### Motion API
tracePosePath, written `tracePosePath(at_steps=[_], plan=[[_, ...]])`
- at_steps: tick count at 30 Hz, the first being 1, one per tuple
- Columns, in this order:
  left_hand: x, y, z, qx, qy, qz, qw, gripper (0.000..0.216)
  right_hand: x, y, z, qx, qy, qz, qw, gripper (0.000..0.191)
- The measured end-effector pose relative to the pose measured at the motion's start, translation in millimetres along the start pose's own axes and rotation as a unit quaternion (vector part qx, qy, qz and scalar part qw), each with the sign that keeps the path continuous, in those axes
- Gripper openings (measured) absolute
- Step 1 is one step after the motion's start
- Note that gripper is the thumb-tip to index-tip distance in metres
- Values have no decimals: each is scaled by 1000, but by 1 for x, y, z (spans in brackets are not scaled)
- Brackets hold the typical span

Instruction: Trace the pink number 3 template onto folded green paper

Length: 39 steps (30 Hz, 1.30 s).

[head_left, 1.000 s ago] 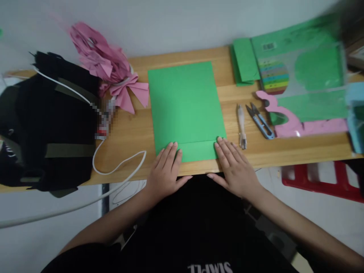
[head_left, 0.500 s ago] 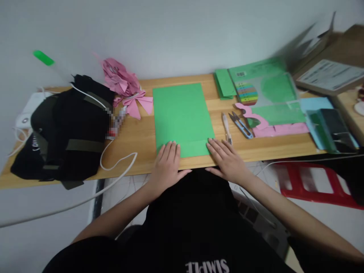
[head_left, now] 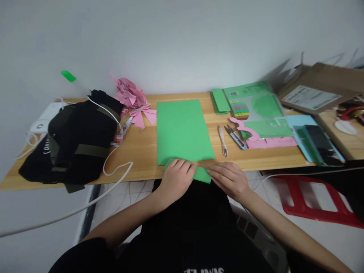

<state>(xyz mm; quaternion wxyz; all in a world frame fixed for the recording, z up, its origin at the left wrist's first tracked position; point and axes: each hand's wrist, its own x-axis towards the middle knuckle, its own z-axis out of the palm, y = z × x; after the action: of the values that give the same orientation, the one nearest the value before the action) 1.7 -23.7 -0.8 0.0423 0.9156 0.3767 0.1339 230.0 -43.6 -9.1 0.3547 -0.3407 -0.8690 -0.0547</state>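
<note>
A large green sheet of paper (head_left: 183, 131) lies flat on the wooden table. At the table's front edge, just below the sheet, is a narrower green paper strip (head_left: 202, 174); wood shows between the two on the right side. Whether they join under my left hand is hidden. My left hand (head_left: 178, 178) is closed over the strip's left part, fingers curled on it. With its fingers together, my right hand (head_left: 229, 178) pinches the strip's right end. To the right of the sheet lie a slim clear-handled tool (head_left: 223, 141) and blue thread snips (head_left: 235, 137).
On the left are a black bag (head_left: 82, 136), a white cable (head_left: 113, 197) and crumpled pink paper (head_left: 131, 94). Along the right lie a folded green paper (head_left: 220, 101), a plastic paper packet (head_left: 267, 108), a phone-like black object (head_left: 317, 138) and a cardboard box (head_left: 321, 85).
My hands went from lying flat on the sheet's lower edge to gripping a green strip at the table edge. My left hand moved rightward. The camera view has tilted up a little.
</note>
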Motion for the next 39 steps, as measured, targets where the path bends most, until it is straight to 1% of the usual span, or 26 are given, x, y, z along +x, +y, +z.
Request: tracePosePath(at_steps=[3,4,7,10,12,14,17,19,21,24,27,30,32,36,39], plan=[[10,-7,-23,-48,11,1,999,25,33,-2,-17,114,2,34,993,21],[15,-10,-31,-75,13,5,997,26,46,-2,-23,148,16,48,988,22],[33,-19,-53,-235,18,8,972,26,82,3,-35,208,54,74,974,25],[52,-27,-69,-330,18,-7,944,24,110,13,-39,256,73,91,960,24],[64,-31,-79,-365,13,-15,931,22,125,20,-38,296,81,99,947,23],[76,-36,-89,-388,-2,-14,922,23,138,27,-37,348,89,107,927,24],[92,-43,-104,-412,-18,-14,911,30,160,34,-38,402,101,124,902,22],[101,-46,-113,-423,-9,-14,906,33,174,36,-40,406,113,125,898,20],[110,-50,-120,-427,5,-8,904,31,187,39,-42,400,129,119,900,19],[120,-53,-127,-431,29,10,902,27,202,42,-42,400,151,107,898,19],[126,-55,-128,-453,48,13,890,24,210,45,-40,396,173,101,896,18],[130,-55,-125,-487,49,-2,872,19,212,46,-36,388,194,119,893,17],[131,-55,-122,-500,47,-1,865,18,211,47,-33,396,200,139,886,17],[129,-57,-119,-486,77,-2,870,16,208,48,-26,419,194,167,871,17],[125,-60,-122,-445,121,-40,886,29,208,50,-23,431,175,171,869,17]])
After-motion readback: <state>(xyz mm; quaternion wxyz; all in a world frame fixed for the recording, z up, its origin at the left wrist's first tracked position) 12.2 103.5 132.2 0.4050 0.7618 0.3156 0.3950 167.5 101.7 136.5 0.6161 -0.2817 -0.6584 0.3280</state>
